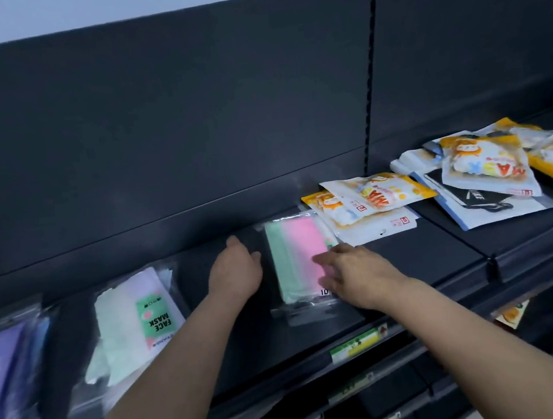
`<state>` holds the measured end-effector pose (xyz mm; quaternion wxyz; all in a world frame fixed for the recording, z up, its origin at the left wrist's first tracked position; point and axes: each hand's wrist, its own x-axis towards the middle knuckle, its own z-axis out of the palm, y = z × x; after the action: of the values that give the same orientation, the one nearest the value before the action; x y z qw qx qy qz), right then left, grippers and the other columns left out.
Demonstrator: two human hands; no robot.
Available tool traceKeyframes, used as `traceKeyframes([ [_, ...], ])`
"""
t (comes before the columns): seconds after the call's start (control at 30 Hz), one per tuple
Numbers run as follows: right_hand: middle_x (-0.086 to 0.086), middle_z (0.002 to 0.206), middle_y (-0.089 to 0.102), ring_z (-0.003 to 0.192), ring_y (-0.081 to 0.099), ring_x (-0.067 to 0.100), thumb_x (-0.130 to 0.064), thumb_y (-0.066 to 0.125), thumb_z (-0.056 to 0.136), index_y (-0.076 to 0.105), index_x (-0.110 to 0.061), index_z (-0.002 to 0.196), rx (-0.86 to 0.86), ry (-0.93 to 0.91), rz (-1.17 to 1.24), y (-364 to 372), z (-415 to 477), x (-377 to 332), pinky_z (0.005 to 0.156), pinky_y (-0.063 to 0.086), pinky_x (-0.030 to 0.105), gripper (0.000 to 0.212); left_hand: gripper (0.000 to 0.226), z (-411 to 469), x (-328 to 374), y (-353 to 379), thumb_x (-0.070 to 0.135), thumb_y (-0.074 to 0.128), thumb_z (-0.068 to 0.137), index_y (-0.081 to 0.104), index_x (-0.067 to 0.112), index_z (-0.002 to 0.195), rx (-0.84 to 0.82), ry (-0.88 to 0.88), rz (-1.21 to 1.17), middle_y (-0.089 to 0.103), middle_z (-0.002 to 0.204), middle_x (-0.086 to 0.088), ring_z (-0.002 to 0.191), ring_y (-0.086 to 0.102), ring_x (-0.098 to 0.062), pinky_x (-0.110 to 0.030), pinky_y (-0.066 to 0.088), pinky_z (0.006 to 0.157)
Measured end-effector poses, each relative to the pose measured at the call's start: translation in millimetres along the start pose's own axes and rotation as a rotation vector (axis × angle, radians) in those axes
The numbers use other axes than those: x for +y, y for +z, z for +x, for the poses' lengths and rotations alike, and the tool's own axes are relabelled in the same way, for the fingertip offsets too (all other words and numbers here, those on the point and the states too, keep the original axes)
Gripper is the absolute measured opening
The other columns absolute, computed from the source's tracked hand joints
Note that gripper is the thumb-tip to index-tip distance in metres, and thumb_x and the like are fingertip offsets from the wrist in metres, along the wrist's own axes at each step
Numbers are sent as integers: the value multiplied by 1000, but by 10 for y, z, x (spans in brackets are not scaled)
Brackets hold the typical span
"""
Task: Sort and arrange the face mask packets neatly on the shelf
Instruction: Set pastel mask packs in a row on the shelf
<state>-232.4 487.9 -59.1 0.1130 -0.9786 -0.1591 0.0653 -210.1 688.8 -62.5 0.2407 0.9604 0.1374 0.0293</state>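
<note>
Shelf: dark, with a dark back panel; both ends run out of frame.
Pink-green packet: lies flat mid-shelf, between the two grips. The wrapper is clear; its near end is lost in glare and the print there is unreadable.
Right grip: spread, fingers straight and laid on the packet's pink side, hiding its near right corner. The fingertips are smeared by blur.
Left grip: flat and relaxed, seen from the back, just left of the packet. The thumb points at the wrapper edge; contact cannot be told. The fingertips are foreshortened.
"FACE MASK" packet: left of the left forearm, pale green and lilac, label upside down. Small print illegible.
Purple packet: far left, cut off by the frame edge, sheen over the wrapper.
Orange packets: overlapping heap beside the pink-green packet's far right corner. Whether they overlap it is unclear.
Right pile: loose heap on the next shelf section, a dark packet half buried under orange ones. It is cut off at the right edge.
Price tag: green and yellow, on the shelf lip. Print unreadable.
</note>
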Motion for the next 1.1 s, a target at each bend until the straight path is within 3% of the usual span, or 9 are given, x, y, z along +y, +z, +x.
traceKeyframes([
  [0.1, 3, 142, 43, 126, 42, 28, -41, 48, 94, 41, -33, 140, 6, -8, 19, 94, 42, -48, 105, 39, 38, 47, 46, 28, 58, 22, 25, 45, 97, 34, 1, 135, -121, -127, -399, 65, 107, -19, 95, 65, -36, -44, 56, 85],
  [0.17, 1, 143, 43, 128, 42, 26, -39, 51, 93, 45, -32, 138, 29, -24, 37, 99, 58, -55, 106, 39, 37, 45, 51, 28, 108, 17, 30, 50, 95, 34, 1, 134, -127, -170, -468, 63, 104, -17, 89, 66, -33, -46, 57, 82],
  [0.3, -7, 132, 53, 121, 49, 15, -37, 56, 92, 51, -33, 132, 21, -77, 121, 101, 34, -52, 103, 41, 31, 41, 69, 14, 168, 49, 42, 66, 85, 36, 1, 132, -113, -154, -259, 54, 126, -13, 114, 56, -30, -29, 45, 85],
  [0.53, 2, 140, 44, 125, 44, 29, -19, 43, 95, 47, -25, 136, 106, 50, 124, 125, 34, -33, 98, 45, 40, 41, 37, 162, 53, -138, 25, 66, 84, 54, 8, 114, 34, -62, -219, 65, 114, -12, 101, 62, -31, -29, 44, 74],
  [0.63, 7, 141, 42, 126, 42, 32, -37, 46, 95, 40, -26, 139, 83, 143, 130, 134, 84, -109, 99, 44, 42, 45, 32, 248, -84, -358, 22, 61, 86, 57, 9, 115, 128, -26, -200, 66, 114, -12, 103, 62, -33, -33, 46, 80],
  [0.77, 9, 142, 37, 126, 35, 34, -71, 49, 80, 26, -33, 143, 18, 241, -3, 196, 186, -263, 99, 40, 44, 77, 30, 260, -230, -510, 21, 57, 89, 56, 11, 117, 177, -25, -169, 66, 114, -12, 102, 61, -35, -34, 44, 78],
  [0.9, 11, 136, 32, 126, 38, 31, -62, 72, 68, 25, -33, 145, -39, 299, 217, 161, 277, -299, 99, 43, 41, 95, 31, 186, -327, -499, 22, 56, 90, 53, 15, 120, 160, -33, -148, 65, 112, -9, 101, 60, -34, -32, 41, 74],
  [1.0, 10, 139, 31, 124, 47, 29, -54, 74, 71, 30, -34, 142, -82, 281, 285, 127, 272, -283, 100, 44, 38, 86, 37, 111, -341, -490, 21, 57, 90, 51, 17, 126, 170, -33, -172, 65, 116, -8, 105, 59, -33, -32, 41, 77],
  [1.1, 8, 140, 37, 120, 51, 30, -43, 62, 86, 33, -36, 143, -2, 247, 294, 80, 232, -279, 101, 43, 36, 65, 45, 52, -342, -523, 20, 57, 90, 47, 18, 134, 202, -24, -210, 63, 123, -7, 111, 58, -33, -35, 44, 87],
])
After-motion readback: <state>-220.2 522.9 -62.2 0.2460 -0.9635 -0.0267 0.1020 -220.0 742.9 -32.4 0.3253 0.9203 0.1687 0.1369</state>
